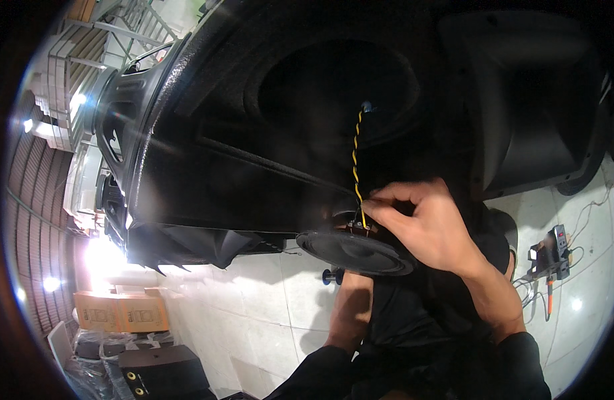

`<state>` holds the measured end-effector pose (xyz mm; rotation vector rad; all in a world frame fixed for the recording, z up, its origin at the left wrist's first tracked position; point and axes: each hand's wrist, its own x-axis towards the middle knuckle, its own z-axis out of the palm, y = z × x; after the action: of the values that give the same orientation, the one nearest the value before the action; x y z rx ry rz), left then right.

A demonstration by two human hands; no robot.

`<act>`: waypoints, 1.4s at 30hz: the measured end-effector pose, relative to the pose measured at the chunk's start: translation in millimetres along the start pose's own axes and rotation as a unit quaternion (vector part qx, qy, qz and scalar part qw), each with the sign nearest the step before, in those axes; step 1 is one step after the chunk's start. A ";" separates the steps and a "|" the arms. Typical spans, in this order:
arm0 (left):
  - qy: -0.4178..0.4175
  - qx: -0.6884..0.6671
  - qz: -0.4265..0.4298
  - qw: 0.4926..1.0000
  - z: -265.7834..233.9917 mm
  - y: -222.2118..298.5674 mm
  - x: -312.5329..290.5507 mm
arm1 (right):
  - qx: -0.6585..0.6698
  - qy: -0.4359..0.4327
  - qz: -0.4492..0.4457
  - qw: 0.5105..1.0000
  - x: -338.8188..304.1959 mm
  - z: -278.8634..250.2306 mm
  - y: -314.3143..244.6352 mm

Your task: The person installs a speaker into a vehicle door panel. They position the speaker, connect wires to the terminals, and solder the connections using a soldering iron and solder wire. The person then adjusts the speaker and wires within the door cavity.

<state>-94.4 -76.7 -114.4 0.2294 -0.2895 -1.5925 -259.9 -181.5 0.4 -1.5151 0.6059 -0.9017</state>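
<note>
A round black speaker driver [360, 252] is held tilted below a large black speaker cabinet [253, 180]. From beneath, my left hand [355, 281] supports the driver; its fingers are mostly hidden, with only the wrist and forearm plain. My right hand [423, 223] is closed, thumb and forefinger pinching the black-and-yellow twisted wire [356, 157] just above the driver's terminals. The wire runs down from inside the cabinet's round opening [333, 87] to the driver's terminal area. Whether its ends are fastened there I cannot tell.
Another large driver [117, 110] juts from the cabinet's left side. A black horn-shaped part [543, 107] is at the right. On the pale floor [253, 340] lie a power strip [557, 250] and cables. Cardboard boxes [123, 312] and a black speaker box [163, 373] stand lower left.
</note>
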 end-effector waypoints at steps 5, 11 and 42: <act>0.026 -0.013 0.010 1.000 -19.0 -5.7 20.1 | -0.102 0.003 0.033 0.994 -37.7 -21.6 -16.5; -0.127 -0.100 0.004 0.987 1.5 -7.0 49.9 | -0.172 -0.049 0.080 0.981 -90.5 -24.8 10.5; 0.104 0.667 0.408 0.615 170.8 51.7 35.4 | 0.393 0.035 -0.028 0.919 -24.3 38.9 61.5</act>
<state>-102.1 -106.2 65.0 1.2260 -1.1871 -0.1383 -234.3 -148.9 -64.2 -0.7749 0.1936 -1.0755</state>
